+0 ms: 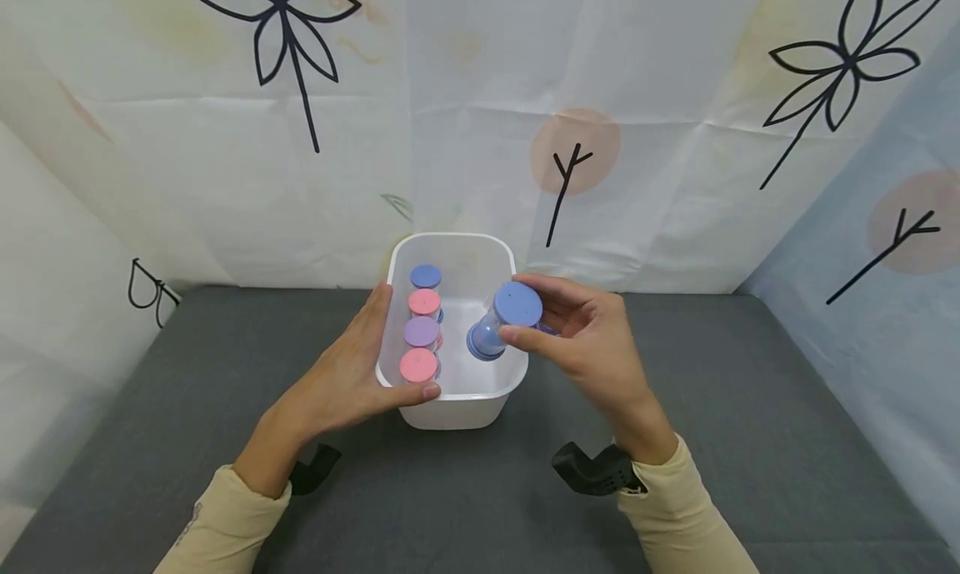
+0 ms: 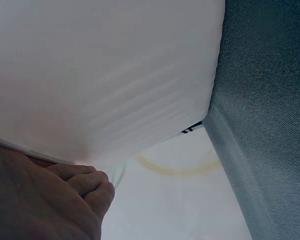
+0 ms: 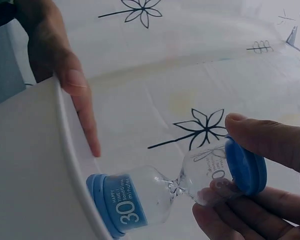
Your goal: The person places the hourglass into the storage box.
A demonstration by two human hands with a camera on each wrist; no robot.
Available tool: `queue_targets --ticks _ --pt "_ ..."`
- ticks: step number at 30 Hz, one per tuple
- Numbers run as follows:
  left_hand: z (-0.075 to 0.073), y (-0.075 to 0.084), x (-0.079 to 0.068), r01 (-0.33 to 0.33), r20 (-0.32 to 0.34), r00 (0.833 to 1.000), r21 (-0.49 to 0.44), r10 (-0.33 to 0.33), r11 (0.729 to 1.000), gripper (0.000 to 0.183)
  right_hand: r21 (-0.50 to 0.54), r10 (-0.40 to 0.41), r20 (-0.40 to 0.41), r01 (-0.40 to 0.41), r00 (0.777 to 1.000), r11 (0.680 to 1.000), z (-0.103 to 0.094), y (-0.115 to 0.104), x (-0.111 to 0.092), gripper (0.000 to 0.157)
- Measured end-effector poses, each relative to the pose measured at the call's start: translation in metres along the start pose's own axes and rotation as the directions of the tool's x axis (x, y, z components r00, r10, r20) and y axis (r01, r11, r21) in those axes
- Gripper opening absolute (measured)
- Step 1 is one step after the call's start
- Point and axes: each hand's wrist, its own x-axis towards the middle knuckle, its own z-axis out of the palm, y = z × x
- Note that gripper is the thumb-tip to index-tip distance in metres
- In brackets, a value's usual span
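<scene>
My right hand grips a blue-capped sand timer near its upper cap, thumb on one side and fingers on the other. The timer tilts over the right part of a white plastic bin; in the right wrist view its blue label reads 30 minutes. My left hand holds the bin's left side, fingers along the outer wall and thumb over the front rim. Inside, along the left wall, stand a blue-capped timer, a pink-capped timer, a purple-capped timer and another pink-capped timer.
The bin stands on a dark grey cloth-covered table, near its back edge. Behind it hangs a pale fabric backdrop with leaf drawings, which also closes in both sides. A black wrist strap device sits on the right forearm.
</scene>
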Motion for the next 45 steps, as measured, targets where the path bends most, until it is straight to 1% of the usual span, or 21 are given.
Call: queue_targets --ticks 4,8,11,15,20,24,28,32,36,38,39,41,43,45 --pt "0.0 0.0 0.0 0.005 0.006 1.0 -0.001 -0.005 1.0 0.129 0.019 0.081 0.075 -0.082 0.994 0.996 0.007 0.012 0.003 0.052" --pt "0.0 0.001 0.0 0.006 0.004 1.0 -0.009 -0.006 1.0 0.129 0.014 0.123 0.147 -0.126 0.981 0.992 0.013 0.023 0.006 0.049" --pt "0.0 0.001 0.0 0.004 0.003 1.0 -0.012 -0.004 1.0 0.13 -0.043 0.139 0.189 -0.133 0.972 0.99 0.016 0.029 0.007 0.05" --pt "-0.001 0.001 0.0 0.004 0.008 1.0 -0.004 -0.004 1.0 0.129 -0.142 0.163 0.225 -0.133 0.961 0.981 0.017 0.033 0.008 0.052" --pt "0.0 0.002 -0.001 0.0 0.005 1.0 -0.012 0.0 1.0 0.129 -0.206 0.183 0.253 -0.131 0.95 0.97 0.017 0.033 0.008 0.052" --pt "0.001 0.002 -0.001 0.004 0.006 1.0 -0.012 -0.003 1.0 0.129 -0.294 0.201 0.294 -0.112 0.934 0.949 0.016 0.031 0.013 0.051" --pt "0.001 0.001 -0.002 0.007 0.008 1.0 -0.013 -0.007 1.0 0.129 -0.411 0.223 0.365 -0.059 0.904 0.91 0.016 0.027 0.021 0.048" --pt "-0.001 0.001 -0.002 0.005 0.012 1.0 -0.01 -0.005 1.0 0.128 -0.503 0.267 0.439 -0.012 0.858 0.864 0.019 0.025 0.029 0.043" --pt "-0.001 0.0 -0.001 0.0 0.013 1.0 -0.01 0.0 1.0 0.128 -0.586 0.282 0.502 0.082 0.818 0.806 0.024 0.025 0.035 0.035" --pt "0.0 0.0 -0.001 0.001 0.014 1.0 -0.012 0.0 1.0 0.128 -0.627 0.276 0.524 0.145 0.806 0.766 0.026 0.025 0.036 0.031" --pt "0.0 0.0 -0.001 0.001 0.014 1.0 -0.013 -0.001 1.0 0.128 -0.647 0.273 0.53 0.175 0.803 0.742 0.027 0.025 0.036 0.03" --pt "0.0 0.0 -0.001 0.006 0.016 1.0 -0.016 -0.005 1.0 0.129 -0.674 0.271 0.539 0.216 0.797 0.706 0.029 0.024 0.037 0.026" --pt "-0.001 0.0 -0.001 0.011 0.018 1.0 -0.018 -0.011 1.0 0.129 -0.687 0.271 0.543 0.236 0.795 0.687 0.031 0.024 0.037 0.023" --pt "-0.001 0.001 -0.002 0.015 0.018 1.0 -0.017 -0.015 1.0 0.129 -0.691 0.266 0.552 0.254 0.791 0.677 0.031 0.025 0.038 0.019"
